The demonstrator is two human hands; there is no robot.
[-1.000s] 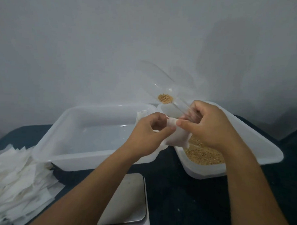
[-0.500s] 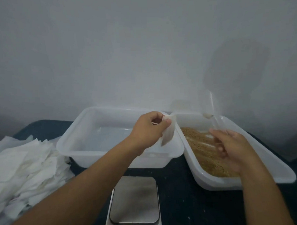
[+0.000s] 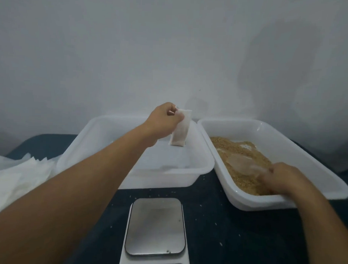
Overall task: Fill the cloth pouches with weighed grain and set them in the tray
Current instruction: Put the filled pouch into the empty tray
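Note:
My left hand [image 3: 165,121] pinches the top of a small white cloth pouch [image 3: 180,130], which hangs upright over the far right part of the white tray [image 3: 101,141]. Grain shows as a bulge at the pouch's bottom. My right hand [image 3: 282,179] is low in the grain tub [image 3: 287,139] at the right, holding the handle of a clear plastic scoop [image 3: 243,165] that lies on the brown grain [image 3: 227,147]. A steel-topped scale [image 3: 156,226] sits in front of me, with nothing on its plate.
A heap of flat white pouches [image 3: 15,177] lies at the left on the dark table [image 3: 234,232]. Loose grains dot the table around the scale. A pale wall stands close behind both tubs.
My hands have parted. The left carried the pouch up and left over the tray. The right brought the scoop from the pouch's mouth down onto the grain in the tub.

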